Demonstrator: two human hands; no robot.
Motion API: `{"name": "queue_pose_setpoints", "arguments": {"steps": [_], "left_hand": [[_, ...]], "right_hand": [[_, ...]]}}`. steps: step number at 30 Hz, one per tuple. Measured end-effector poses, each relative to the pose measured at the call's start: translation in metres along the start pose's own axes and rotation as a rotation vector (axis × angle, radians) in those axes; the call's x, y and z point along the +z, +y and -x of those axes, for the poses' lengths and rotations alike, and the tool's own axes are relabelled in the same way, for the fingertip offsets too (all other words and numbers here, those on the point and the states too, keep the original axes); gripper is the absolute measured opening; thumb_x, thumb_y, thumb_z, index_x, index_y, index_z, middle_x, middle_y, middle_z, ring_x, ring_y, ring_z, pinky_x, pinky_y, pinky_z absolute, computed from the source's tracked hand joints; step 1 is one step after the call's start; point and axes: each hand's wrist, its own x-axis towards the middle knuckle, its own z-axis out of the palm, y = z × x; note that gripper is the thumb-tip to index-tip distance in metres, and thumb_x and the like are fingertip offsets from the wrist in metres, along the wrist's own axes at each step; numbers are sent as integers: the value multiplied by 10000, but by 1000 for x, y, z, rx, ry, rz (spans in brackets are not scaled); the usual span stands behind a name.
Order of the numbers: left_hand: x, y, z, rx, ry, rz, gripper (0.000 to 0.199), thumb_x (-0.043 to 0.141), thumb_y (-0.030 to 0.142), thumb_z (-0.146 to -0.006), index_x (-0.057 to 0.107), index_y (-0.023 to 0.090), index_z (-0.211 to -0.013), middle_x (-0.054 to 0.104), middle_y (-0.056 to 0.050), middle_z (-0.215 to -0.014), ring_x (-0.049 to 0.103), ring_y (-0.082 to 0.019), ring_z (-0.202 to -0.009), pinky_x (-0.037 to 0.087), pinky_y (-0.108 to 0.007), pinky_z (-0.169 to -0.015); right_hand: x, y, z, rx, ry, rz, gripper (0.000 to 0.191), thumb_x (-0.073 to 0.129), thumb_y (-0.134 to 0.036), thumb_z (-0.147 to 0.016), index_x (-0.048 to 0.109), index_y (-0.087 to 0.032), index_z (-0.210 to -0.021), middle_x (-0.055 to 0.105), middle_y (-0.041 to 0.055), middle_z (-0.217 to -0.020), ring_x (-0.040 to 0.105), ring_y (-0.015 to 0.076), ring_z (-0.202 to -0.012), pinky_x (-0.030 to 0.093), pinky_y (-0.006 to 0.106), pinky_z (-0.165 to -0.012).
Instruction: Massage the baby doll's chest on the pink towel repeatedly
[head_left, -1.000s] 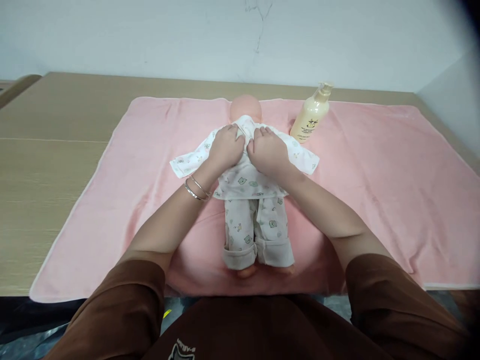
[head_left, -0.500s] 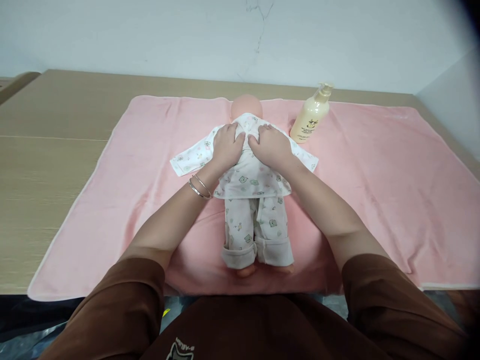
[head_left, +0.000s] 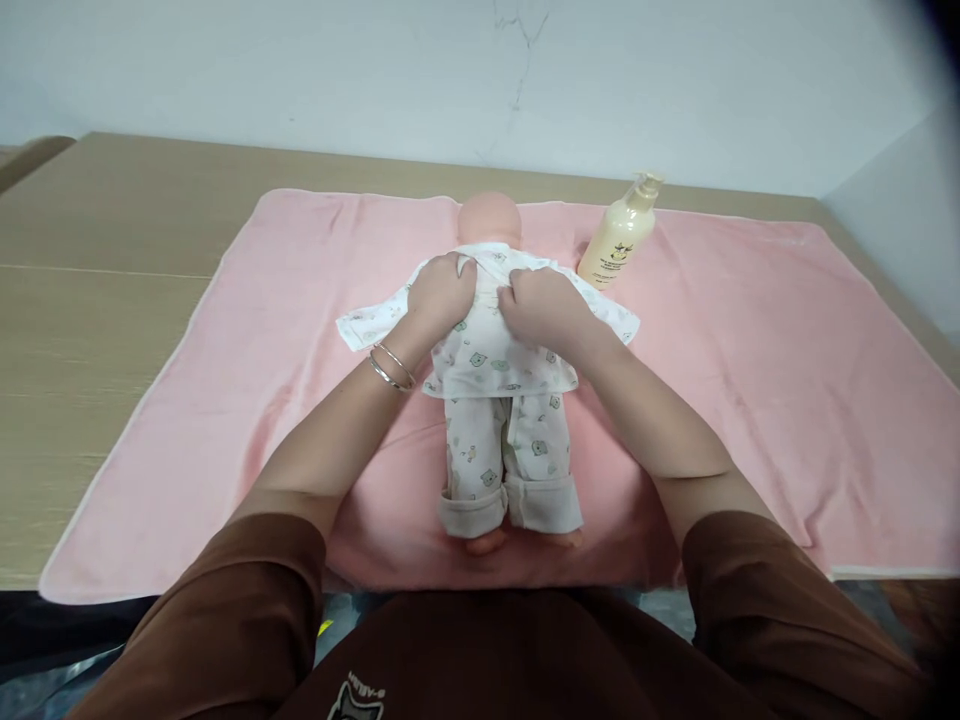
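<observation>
A baby doll (head_left: pixel 489 217) lies face down on a pink blanket (head_left: pixel 750 400), its head toward the wall. It wears a white printed top (head_left: pixel 499 360) with the sleeves spread sideways and matching pants (head_left: pixel 538 445) with rolled cuffs. My left hand (head_left: pixel 442 292) grips the upper left of the top with curled fingers. Across from it, my right hand (head_left: pixel 544 305) is closed on the upper right of the same top. Both hands' fingertips are partly hidden in the cloth. Two bangles circle my left wrist.
A cream pump bottle (head_left: pixel 616 235) stands on the blanket at the back right, beyond the right sleeve. The blanket lies on a wooden table (head_left: pixel 112 250), which meets a pale wall (head_left: pixel 337 80) at the back.
Both hands have curled tighter on the top. Its collar edge has shifted down toward me, and more of the doll's head shows.
</observation>
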Motion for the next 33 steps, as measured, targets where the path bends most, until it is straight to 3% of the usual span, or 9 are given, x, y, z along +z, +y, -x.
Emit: {"name": "queue_pose_setpoints", "arguments": {"steps": [6, 8, 12, 15, 18, 22, 25, 29, 33], "left_hand": [[13, 25, 31, 143, 67, -119, 493, 360, 258, -1034, 548, 11, -1416, 566, -284, -1518, 447, -385, -1526, 277, -543, -1321], [11, 26, 31, 147, 76, -120, 484, 373, 247, -1023, 557, 18, -1408, 589, -274, -1493, 474, -380, -1500, 314, -541, -1304], [2, 12, 11, 104, -11, -98, 431, 382, 280, -1014, 645, 84, -1293, 689, -238, -1341, 615, -373, -1334, 467, -528, -1194], [2, 10, 7, 111, -23, -113, 465, 341, 276, -1032, 640, 43, -1301, 671, -268, -1372, 599, -379, -1369, 442, -521, -1219], [9, 22, 23, 154, 18, -170, 523, 360, 239, -1028, 543, -50, -1424, 570, -312, -1512, 469, -394, -1514, 315, -526, -1307], [14, 33, 40, 174, 18, -193, 612, 395, 235, -1016, 415, -92, -1532, 428, -336, -1632, 373, -416, -1578, 292, -530, -1313], [8, 25, 29, 196, -10, -185, 579, 381, 224, -1009, 474, -89, -1486, 492, -327, -1587, 423, -406, -1548, 312, -530, -1306], [-1, 6, 4, 189, -57, -114, 458, 361, 241, -1008, 651, 43, -1303, 683, -251, -1372, 609, -375, -1360, 447, -518, -1218], [3, 10, 11, 168, -18, -104, 491, 330, 232, -1032, 605, 4, -1369, 639, -284, -1435, 573, -390, -1408, 422, -554, -1230]], "right_hand": [[9, 31, -29, 40, 44, -119, 537, 301, -407, -1060, 609, -37, -1298, 639, 266, -1398, 583, 415, -1299, 472, 549, -1103], [10, 31, -29, 32, 40, -115, 520, 300, -384, -1056, 612, -44, -1295, 653, 259, -1376, 601, 406, -1273, 485, 541, -1084], [4, 13, -11, 2, 20, 9, 439, 316, -312, -1039, 685, -80, -1088, 733, 243, -1086, 685, 397, -1041, 545, 521, -915], [1, 9, -7, -21, 19, 48, 409, 332, -290, -1030, 697, -114, -975, 739, 221, -975, 699, 381, -953, 548, 506, -859], [3, 24, -21, 13, 26, -76, 445, 311, -325, -1042, 707, -147, -946, 760, 193, -1029, 700, 351, -988, 549, 484, -905], [14, 39, -37, 32, 58, -151, 497, 285, -363, -1063, 689, -94, -1167, 724, 221, -1259, 666, 355, -1168, 518, 489, -1035], [20, 23, -27, 23, 100, -32, 506, 276, -286, -1058, 619, -6, -1304, 665, 281, -1343, 595, 403, -1295, 455, 555, -1119], [20, -11, -1, -50, 144, 73, 435, 298, -186, -1019, 671, -34, -1182, 707, 268, -1192, 621, 394, -1211, 469, 539, -1097], [19, -4, -7, -4, 158, 15, 435, 314, -244, -1022, 687, -64, -1156, 716, 255, -1193, 648, 388, -1154, 522, 517, -1010]]}}
